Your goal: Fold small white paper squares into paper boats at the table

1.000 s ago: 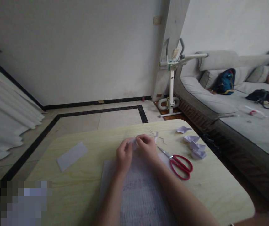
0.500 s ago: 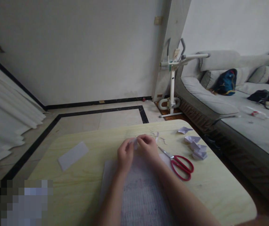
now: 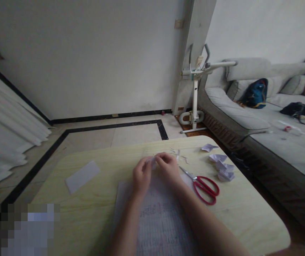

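Observation:
Between my fingertips is a small piece of white paper (image 3: 153,163), mostly covered by the fingers. My left hand (image 3: 142,173) pinches it from the left, and my right hand (image 3: 169,165) pinches it from the right. Beneath my forearms lies a large sheet of paper (image 3: 163,220) with rows of writing. Scissors with red handles (image 3: 207,190) rest to the right of my right hand, their blades pointing toward it. Thin paper scraps (image 3: 178,154) are scattered just beyond that hand.
Several folded paper shapes (image 3: 221,165) lie along the right side of the wooden table (image 3: 248,206). A blank paper rectangle (image 3: 83,176) is on the left. A grey sofa (image 3: 288,149) with bags and a person's arm stands right; white exercise equipment (image 3: 195,96) stands behind.

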A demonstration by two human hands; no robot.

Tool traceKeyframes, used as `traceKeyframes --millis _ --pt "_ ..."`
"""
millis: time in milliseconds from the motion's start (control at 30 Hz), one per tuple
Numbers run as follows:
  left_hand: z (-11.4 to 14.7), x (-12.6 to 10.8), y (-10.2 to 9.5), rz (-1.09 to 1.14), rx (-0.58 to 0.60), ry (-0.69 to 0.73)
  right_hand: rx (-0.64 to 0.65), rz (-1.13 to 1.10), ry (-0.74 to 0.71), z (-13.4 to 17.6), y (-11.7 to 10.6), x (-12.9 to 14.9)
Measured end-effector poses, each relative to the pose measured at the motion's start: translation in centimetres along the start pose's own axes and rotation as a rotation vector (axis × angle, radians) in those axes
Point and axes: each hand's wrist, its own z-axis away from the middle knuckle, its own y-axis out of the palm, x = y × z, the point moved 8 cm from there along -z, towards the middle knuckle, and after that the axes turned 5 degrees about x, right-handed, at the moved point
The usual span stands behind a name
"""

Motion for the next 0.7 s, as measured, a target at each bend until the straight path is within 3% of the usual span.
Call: traceKeyframes --millis 700 --pt "0.07 -0.15 0.11 0.001 0.007 -0.003 -0.013 0.007 0.003 -0.05 -0.24 -0.02"
